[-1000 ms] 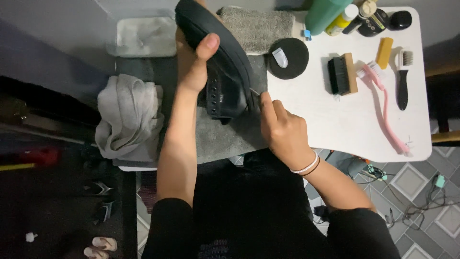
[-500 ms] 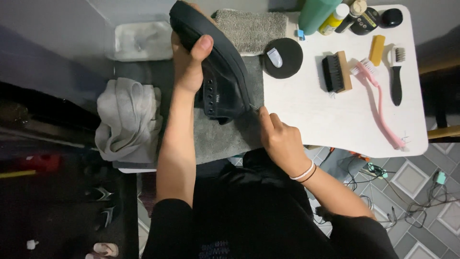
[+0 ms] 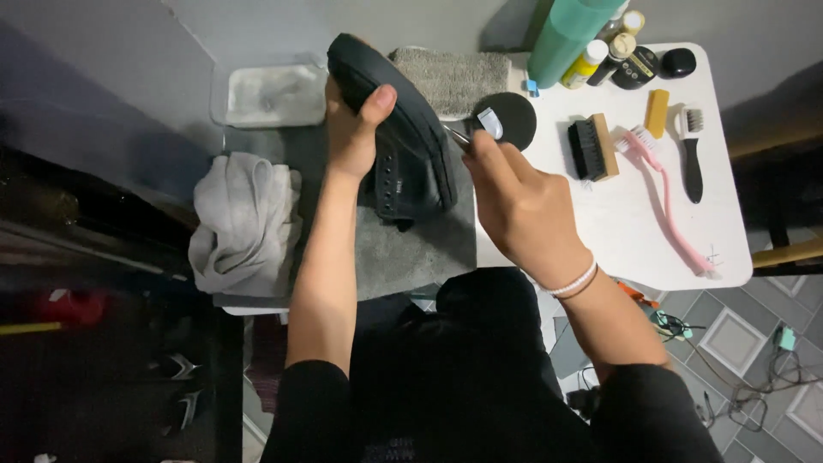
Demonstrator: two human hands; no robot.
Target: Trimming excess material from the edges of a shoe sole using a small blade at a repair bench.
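My left hand (image 3: 353,129) grips a black lace-up shoe (image 3: 403,150) from the side, thumb on its sole. The shoe is tilted with the dark sole facing up, above a grey mat (image 3: 420,253). My right hand (image 3: 519,201) is closed around a thin tool (image 3: 458,135) whose slim tip touches the shoe's right edge. What kind of tool it is I cannot tell. Just past my right fingers lies a round black disc (image 3: 518,121) with a small white piece (image 3: 490,123) on it.
On the white table (image 3: 626,240) lie a wooden brush with black bristles (image 3: 591,147), a yellow block (image 3: 657,111), a pink long-handled brush (image 3: 664,197), a black-handled brush (image 3: 691,159) and several bottles, one tall and green (image 3: 570,34). A crumpled grey cloth (image 3: 247,223) and a clear tray (image 3: 270,94) sit at the left.
My right hand has moved up from the shoe's near end to its right edge beside the black disc. My left hand keeps the shoe raised and tilted.
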